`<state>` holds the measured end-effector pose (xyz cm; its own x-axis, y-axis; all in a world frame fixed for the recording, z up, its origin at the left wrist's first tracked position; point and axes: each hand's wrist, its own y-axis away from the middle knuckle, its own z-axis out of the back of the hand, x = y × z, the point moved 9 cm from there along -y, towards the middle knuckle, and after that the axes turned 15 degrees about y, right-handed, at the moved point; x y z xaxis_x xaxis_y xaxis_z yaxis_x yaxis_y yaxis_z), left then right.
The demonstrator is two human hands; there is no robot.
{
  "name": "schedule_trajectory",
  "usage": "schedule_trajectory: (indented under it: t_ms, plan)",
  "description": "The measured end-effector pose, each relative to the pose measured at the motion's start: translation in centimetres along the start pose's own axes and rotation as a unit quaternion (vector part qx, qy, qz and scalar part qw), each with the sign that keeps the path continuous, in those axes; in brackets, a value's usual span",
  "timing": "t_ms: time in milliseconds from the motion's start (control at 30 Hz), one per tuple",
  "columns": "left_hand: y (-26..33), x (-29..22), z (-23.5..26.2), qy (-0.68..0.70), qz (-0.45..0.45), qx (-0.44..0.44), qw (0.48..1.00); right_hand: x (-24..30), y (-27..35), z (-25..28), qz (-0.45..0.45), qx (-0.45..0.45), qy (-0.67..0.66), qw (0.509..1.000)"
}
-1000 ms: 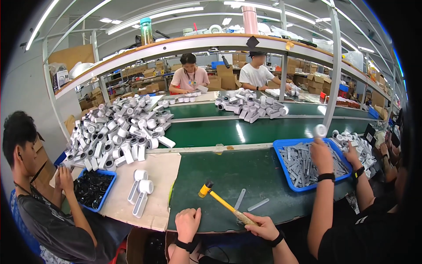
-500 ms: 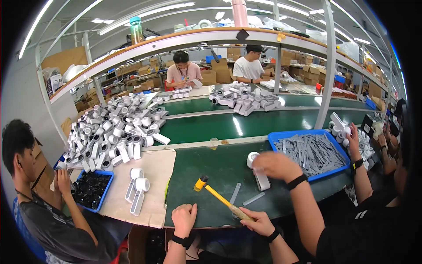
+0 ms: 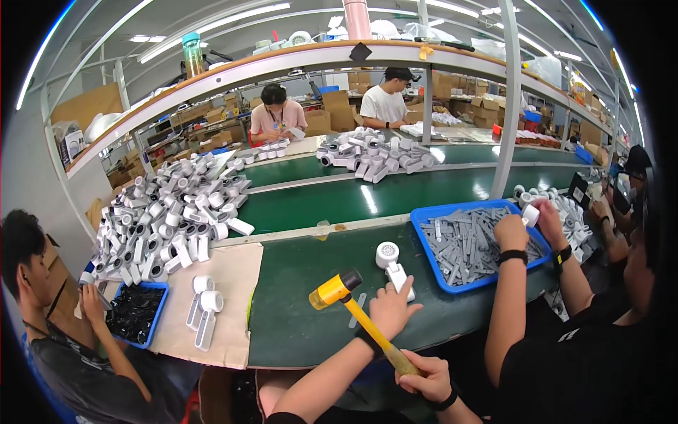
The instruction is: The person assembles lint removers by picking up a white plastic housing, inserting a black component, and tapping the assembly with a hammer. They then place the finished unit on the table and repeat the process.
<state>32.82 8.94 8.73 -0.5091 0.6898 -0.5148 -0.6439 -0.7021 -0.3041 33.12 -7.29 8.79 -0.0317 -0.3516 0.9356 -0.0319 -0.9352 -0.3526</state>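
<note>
Yellow-headed mallet [image 3: 337, 290] is gripped by its wooden handle in my right hand [image 3: 424, 378], fist wrapped tight, head raised above the green worktop [image 3: 296, 318]. My left hand [image 3: 390, 309], fingers loosely spread, touches a white handheld fan body [image 3: 393, 265] lying beside the blue tray [image 3: 424, 219].

The mallet's [image 3: 367, 326] handle end was buried inside the right hand [image 3: 424, 374]. The left hand [image 3: 390, 309] covered the lower handle of the white dryer-shaped part [image 3: 392, 263]. The grey strip [image 3: 357, 311] beside it was half hidden behind the mallet. Bits in the black-parts bin [image 3: 134, 321] were too small to tell apart.
</note>
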Motion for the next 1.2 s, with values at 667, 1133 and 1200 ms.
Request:
schedule_trajectory:
  t_ms: [667,1133,1200]
  plan:
    - [-3.3,14.1,3.7,0.219,0.091,-0.134,0.962,-1.3,2.0,1.6,-0.017,-0.052,0.097,0.994]
    - [14.1,21.2,10.9,0.601,0.283,-0.119,0.738,-3.5,0.0,-1.0,-0.086,-0.019,0.130,0.988]
    - [17.4,21.0,11.7,0.606,0.292,-0.131,0.728,-4.3,-0.4,-2.1,-0.110,-0.006,0.127,0.986]
